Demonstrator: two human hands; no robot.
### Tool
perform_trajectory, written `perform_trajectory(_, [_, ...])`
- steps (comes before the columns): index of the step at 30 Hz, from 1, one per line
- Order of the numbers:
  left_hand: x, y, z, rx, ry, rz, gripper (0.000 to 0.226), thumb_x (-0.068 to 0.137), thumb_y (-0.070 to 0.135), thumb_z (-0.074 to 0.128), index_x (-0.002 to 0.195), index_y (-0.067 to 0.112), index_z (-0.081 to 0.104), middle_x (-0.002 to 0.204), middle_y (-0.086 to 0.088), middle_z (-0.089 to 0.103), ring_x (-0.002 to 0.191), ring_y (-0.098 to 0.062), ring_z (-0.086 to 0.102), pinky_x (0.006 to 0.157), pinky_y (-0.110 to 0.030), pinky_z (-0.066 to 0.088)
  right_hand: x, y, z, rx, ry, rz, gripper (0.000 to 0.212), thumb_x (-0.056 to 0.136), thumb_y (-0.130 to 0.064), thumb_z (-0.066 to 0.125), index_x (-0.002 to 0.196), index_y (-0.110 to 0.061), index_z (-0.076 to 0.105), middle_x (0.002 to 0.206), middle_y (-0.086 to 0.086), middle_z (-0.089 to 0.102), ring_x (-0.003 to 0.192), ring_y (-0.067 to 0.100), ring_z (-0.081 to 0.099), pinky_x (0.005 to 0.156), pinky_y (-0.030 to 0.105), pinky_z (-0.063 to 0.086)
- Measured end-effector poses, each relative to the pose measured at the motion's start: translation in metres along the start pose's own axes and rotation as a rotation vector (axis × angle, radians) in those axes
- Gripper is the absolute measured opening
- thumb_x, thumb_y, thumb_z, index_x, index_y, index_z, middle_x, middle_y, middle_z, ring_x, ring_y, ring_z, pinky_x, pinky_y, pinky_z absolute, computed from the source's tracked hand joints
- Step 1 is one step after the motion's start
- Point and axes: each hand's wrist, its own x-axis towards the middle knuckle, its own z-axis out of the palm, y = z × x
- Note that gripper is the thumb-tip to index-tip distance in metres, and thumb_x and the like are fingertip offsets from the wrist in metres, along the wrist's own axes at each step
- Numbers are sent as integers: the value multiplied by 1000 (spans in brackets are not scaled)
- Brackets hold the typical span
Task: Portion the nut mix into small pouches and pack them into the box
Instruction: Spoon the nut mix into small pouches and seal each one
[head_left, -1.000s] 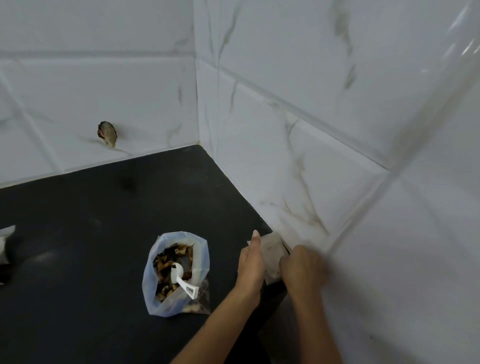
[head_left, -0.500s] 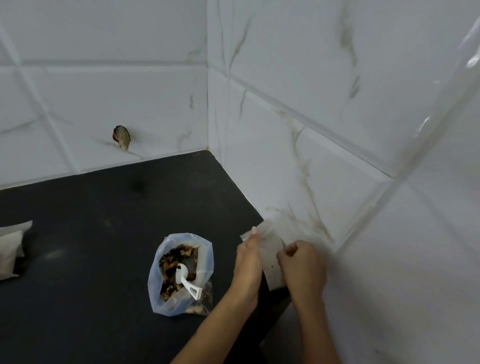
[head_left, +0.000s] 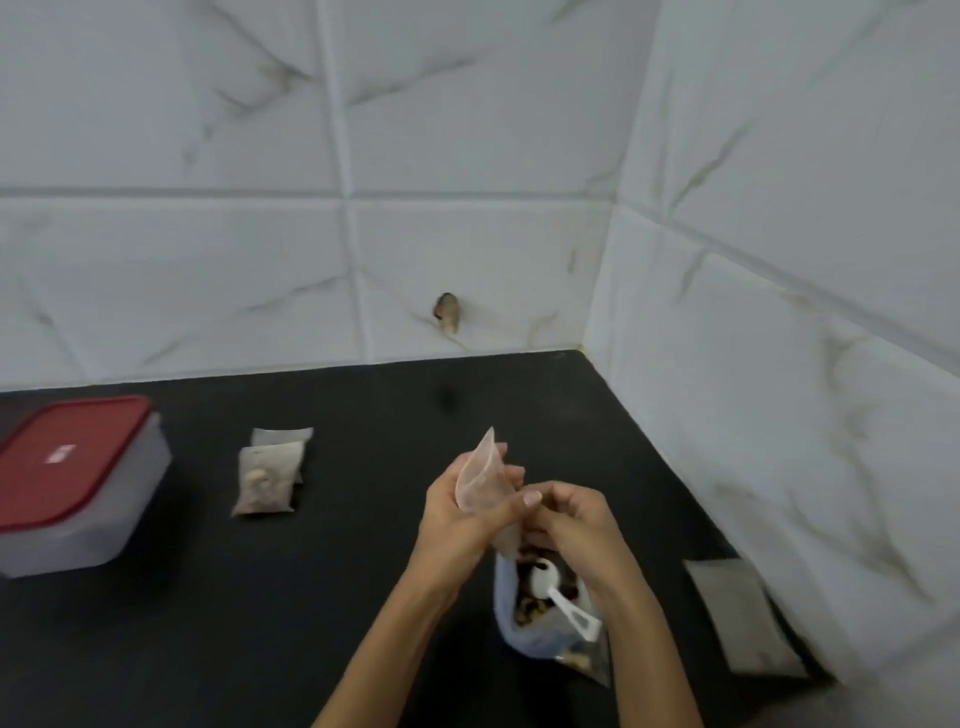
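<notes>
Now that I have lifted an empty pouch (head_left: 480, 475) off the flat stack (head_left: 744, 616) by the wall and brought it over the nut-mix bag (head_left: 545, 613), the head view shows both hands closed on it: my left hand (head_left: 457, 512) grips its body and my right hand (head_left: 574, 522) pinches at its lower edge, probably working the mouth open. I judge scooping comes next.

Counting from the nut-mix bag: one white scoop (head_left: 558, 592) rests inside it; two filled pouches (head_left: 270, 475) lie overlapping well to its left on the bench (head_left: 260, 623); one box (head_left: 72, 483) with a red lid on sits further left, so nothing from this batch is packed yet.
</notes>
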Motion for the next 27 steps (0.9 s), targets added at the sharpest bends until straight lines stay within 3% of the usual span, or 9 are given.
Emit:
perform_trajectory(2, [-3, 5, -27, 200, 87, 105, 51, 68, 11, 85, 110, 24, 61, 95, 3, 68, 91, -9, 68, 74, -21, 55, 3, -9, 32, -182, 244, -120, 13, 87, -14, 63, 95, -23, 67, 90, -5, 70, 89, 11, 67, 81, 30, 55])
perform_trajectory(4, [-6, 9, -51, 408, 156, 199, 53, 66, 20, 85, 110, 30, 57, 97, 13, 66, 95, -5, 64, 80, -20, 53, -2, -23, 59, -71, 351, -260, 5, 87, -21, 64, 90, -23, 66, 83, -6, 69, 81, 8, 66, 73, 27, 55])
perform_trajectory(6, [-8, 12, -78, 570, 190, 261, 55, 67, 24, 85, 113, 29, 54, 101, 15, 63, 98, -3, 61, 83, -18, 51, -7, -35, 84, 9, 220, -279, 5, 83, -24, 69, 83, -19, 67, 77, -2, 70, 75, 11, 68, 67, 26, 57])
perform_trajectory(9, [-10, 17, -112, 743, 201, 299, 59, 68, 28, 82, 117, 27, 49, 110, 14, 57, 103, -3, 57, 85, -21, 50, -10, -42, 115, -151, 47, -283, 10, 78, -12, 73, 80, -18, 65, 76, -1, 70, 72, 6, 67, 66, 22, 55])
perform_trajectory(15, [-16, 24, -164, 966, 181, 406, 62, 67, 28, 85, 117, 17, 49, 110, 10, 51, 98, 1, 47, 81, -8, 38, -15, -44, 154, -506, 122, -322, 28, 86, -7, 60, 78, -33, 65, 81, -14, 67, 75, -6, 62, 65, 13, 48])
perform_trajectory(18, [-18, 29, -177, 1030, 169, 473, 58, 68, 40, 72, 116, 19, 48, 108, 7, 52, 95, 1, 45, 76, -7, 35, -18, -47, 171, -300, 47, -222, 16, 86, -12, 63, 83, -27, 67, 83, -7, 69, 78, 1, 66, 72, 24, 57])
perform_trajectory(20, [-20, 29, -183, 1023, 135, 476, 56, 67, 45, 62, 115, 19, 49, 106, 6, 53, 94, 0, 46, 74, -6, 35, -20, -46, 183, -179, 24, -170, 8, 84, -11, 67, 84, -19, 67, 81, -1, 71, 75, 9, 69, 68, 27, 58])
perform_trajectory(24, [-23, 24, -197, 944, 56, 419, 63, 62, 34, 71, 118, 13, 52, 110, 5, 52, 96, 2, 45, 82, -3, 36, -23, -36, 192, 87, -7, -153, 6, 83, 1, 66, 85, -5, 66, 81, 10, 71, 77, 19, 70, 66, 28, 57])
perform_trajectory(27, [-22, 26, -203, 909, 32, 425, 58, 64, 35, 73, 114, 14, 53, 108, 6, 53, 96, 4, 47, 87, -1, 33, -24, -33, 191, 137, -19, -131, 14, 83, 5, 63, 81, -6, 71, 81, 11, 71, 76, 20, 69, 68, 28, 56])
